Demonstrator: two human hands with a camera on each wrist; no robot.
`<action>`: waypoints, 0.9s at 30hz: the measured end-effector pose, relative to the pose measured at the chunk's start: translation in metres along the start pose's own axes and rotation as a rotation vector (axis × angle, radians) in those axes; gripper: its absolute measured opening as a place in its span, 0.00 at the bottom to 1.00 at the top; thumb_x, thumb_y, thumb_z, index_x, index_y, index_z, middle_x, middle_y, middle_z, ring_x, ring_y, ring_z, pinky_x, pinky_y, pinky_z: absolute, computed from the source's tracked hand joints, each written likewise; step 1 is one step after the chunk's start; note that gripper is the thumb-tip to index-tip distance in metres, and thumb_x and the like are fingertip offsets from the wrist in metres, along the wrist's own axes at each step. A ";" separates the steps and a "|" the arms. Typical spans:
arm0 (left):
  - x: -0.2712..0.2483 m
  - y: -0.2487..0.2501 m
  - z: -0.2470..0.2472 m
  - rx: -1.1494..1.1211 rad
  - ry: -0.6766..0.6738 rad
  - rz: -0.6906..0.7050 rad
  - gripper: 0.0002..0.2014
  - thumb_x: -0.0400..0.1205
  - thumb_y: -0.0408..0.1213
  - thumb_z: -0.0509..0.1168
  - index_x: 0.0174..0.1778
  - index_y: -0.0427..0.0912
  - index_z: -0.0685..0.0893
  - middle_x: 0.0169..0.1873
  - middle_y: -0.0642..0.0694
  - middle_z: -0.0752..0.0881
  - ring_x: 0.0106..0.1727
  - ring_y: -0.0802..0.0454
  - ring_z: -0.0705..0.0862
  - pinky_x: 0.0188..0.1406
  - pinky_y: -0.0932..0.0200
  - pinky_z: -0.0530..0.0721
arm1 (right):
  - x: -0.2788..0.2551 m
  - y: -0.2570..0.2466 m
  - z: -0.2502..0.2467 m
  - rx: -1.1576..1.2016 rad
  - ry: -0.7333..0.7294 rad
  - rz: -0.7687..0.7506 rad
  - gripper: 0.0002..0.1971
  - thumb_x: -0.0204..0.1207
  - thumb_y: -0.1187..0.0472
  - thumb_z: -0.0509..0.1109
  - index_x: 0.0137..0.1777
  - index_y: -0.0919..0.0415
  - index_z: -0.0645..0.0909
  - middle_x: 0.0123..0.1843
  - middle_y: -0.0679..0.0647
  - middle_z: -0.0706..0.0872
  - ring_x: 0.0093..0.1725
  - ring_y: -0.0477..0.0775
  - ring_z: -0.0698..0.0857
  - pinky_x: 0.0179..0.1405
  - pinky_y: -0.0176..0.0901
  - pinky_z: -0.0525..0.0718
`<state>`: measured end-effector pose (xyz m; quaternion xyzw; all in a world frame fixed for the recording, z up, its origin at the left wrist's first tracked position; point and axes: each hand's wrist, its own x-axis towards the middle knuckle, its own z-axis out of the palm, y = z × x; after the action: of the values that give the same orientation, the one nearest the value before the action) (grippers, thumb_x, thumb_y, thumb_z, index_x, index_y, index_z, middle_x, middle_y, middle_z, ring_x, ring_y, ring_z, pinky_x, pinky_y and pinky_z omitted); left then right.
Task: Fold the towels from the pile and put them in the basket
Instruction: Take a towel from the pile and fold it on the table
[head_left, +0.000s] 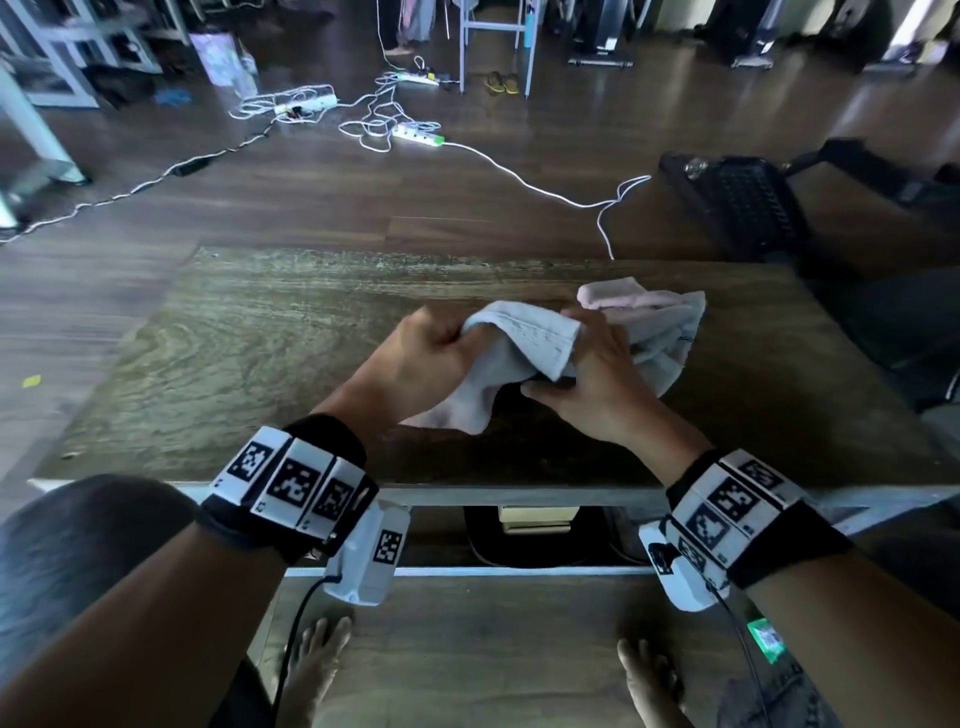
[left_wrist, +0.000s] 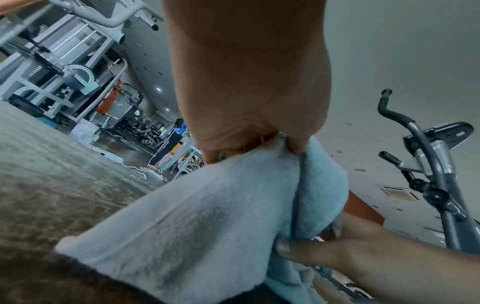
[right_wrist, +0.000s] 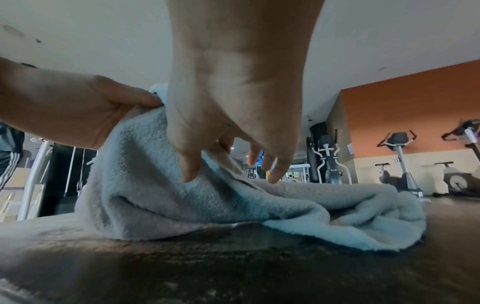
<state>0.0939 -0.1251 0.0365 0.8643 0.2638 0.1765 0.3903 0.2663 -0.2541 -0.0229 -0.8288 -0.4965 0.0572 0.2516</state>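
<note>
- The left hand (head_left: 431, 353) grips a raised edge of the grey towel (head_left: 524, 332).
- The right hand (head_left: 597, 379) pinches its fold between thumb and fingers.
- The rest of it lies on the desk (head_left: 260, 338), against a pink towel (head_left: 628, 297).

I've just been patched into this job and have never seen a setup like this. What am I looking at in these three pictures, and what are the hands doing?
There is no machine here. A person works with bare hands, wearing bands with black-and-white markers and a small camera at each wrist. The wide picture comes from a camera on the head, looking down at the wooden table. The other two pictures look along each hand from the wrist. The left hand grips an edge of a grey towel and lifts it off the table. The right hand has a fold of it between thumb and fingers. The rest of the towel lies crumpled on the table, with a pink towel just behind it.
</note>
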 end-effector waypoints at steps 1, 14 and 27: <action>0.001 -0.003 0.001 0.024 0.019 -0.011 0.20 0.85 0.46 0.61 0.30 0.37 0.74 0.21 0.54 0.72 0.24 0.59 0.68 0.21 0.65 0.66 | 0.002 0.002 0.003 -0.004 -0.001 -0.020 0.29 0.72 0.43 0.75 0.73 0.43 0.75 0.73 0.46 0.75 0.74 0.58 0.72 0.69 0.61 0.76; 0.005 -0.032 0.004 0.259 0.107 0.273 0.07 0.76 0.44 0.70 0.49 0.51 0.87 0.38 0.56 0.88 0.38 0.53 0.88 0.37 0.49 0.89 | 0.000 -0.045 -0.004 0.201 0.064 -0.193 0.07 0.81 0.56 0.73 0.54 0.56 0.81 0.40 0.46 0.85 0.39 0.47 0.83 0.37 0.44 0.77; 0.006 -0.044 -0.040 0.388 0.453 -0.074 0.24 0.73 0.43 0.67 0.64 0.41 0.76 0.58 0.33 0.78 0.58 0.34 0.75 0.52 0.45 0.74 | 0.007 -0.022 -0.021 0.041 0.131 -0.058 0.12 0.85 0.53 0.64 0.63 0.55 0.84 0.49 0.55 0.89 0.47 0.56 0.87 0.44 0.53 0.85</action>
<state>0.0640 -0.0739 0.0287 0.8511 0.4044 0.2968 0.1549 0.2596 -0.2475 0.0071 -0.8107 -0.5016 0.0055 0.3018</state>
